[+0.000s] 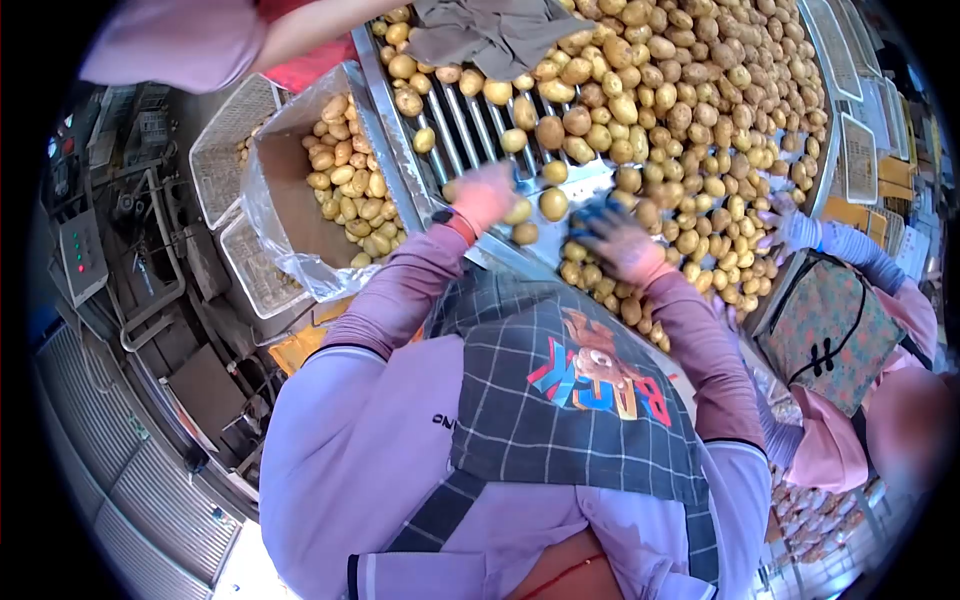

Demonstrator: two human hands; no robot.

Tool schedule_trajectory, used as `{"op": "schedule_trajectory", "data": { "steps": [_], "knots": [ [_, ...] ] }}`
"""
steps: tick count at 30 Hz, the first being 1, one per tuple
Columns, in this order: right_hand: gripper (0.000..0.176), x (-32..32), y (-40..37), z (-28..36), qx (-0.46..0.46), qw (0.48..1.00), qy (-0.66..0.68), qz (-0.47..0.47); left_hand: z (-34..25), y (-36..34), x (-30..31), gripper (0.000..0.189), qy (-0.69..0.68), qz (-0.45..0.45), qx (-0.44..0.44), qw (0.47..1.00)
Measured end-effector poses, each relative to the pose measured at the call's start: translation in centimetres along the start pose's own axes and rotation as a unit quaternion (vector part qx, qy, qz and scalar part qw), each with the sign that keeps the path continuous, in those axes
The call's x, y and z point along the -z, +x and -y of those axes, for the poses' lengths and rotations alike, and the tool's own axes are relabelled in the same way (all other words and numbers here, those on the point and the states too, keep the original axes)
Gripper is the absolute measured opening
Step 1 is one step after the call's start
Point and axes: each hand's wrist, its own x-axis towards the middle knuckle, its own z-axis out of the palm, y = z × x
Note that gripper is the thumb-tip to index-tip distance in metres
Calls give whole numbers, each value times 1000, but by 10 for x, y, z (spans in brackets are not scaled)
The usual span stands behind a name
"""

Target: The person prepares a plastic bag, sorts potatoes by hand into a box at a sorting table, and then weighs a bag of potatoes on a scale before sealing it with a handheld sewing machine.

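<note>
Many yellow-brown potatoes cover a metal sorting table, thickest toward the top and right. My left hand is over the lower end of the metal rollers, beside a few potatoes; motion blurs its fingers. Right of the bare metal plate, my right hand is over the edge of the potato pile, next to a dark blue item that is too blurred to identify. Whether either hand grips anything is unclear. A grey-brown cloth lies across the top of the rollers.
Left of the table stands a plastic-lined box with potatoes inside, beside white crates. A co-worker's gloved hand touches potatoes at the right. Another person's arm reaches in at the top left. More crates line the right side.
</note>
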Motion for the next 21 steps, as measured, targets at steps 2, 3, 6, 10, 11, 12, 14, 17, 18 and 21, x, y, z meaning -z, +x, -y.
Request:
{"op": "schedule_trajectory", "data": {
  "steps": [2, 3, 6, 10, 11, 12, 14, 17, 18, 21],
  "knots": [
    [47, 17, -24, -18, -70, 995, -63, 46, -12, -26, -28, 44, -70, 29, -120, 990],
    [47, 19, -26, -24, -109, 990, -75, 38, -14, -32, -39, 45, -63, -31, -189, 979],
    [43, 36, 5, -19, -225, 969, 1, -103, 3, -12, -5, 36, -222, -223, -36, 949],
    [42, 57, 123, -6, -269, 936, 71, -216, 61, 29, 93, 19, -302, -433, 14, 849],
    [40, 36, 145, -9, -249, 944, 12, -218, 79, 38, 97, 20, -468, -338, 36, 816],
    [35, 20, 158, -5, -262, 954, -33, -140, 71, 29, 101, 23, -502, -283, 33, 817],
    [26, 15, 175, 1, -275, 958, -72, -29, 48, -2, 94, 31, -513, -166, 65, 840],
    [37, 35, 150, 15, -297, 934, 144, -139, 24, -46, 51, 33, -663, 85, 54, 742],
    [46, 56, 148, 32, -317, 915, 225, -110, 33, -57, 21, 38, -700, 126, 12, 703],
    [59, 59, 144, 79, -63, 956, 267, -101, 27, -79, 8, 39, -802, 96, -49, 587]
  ]
}}
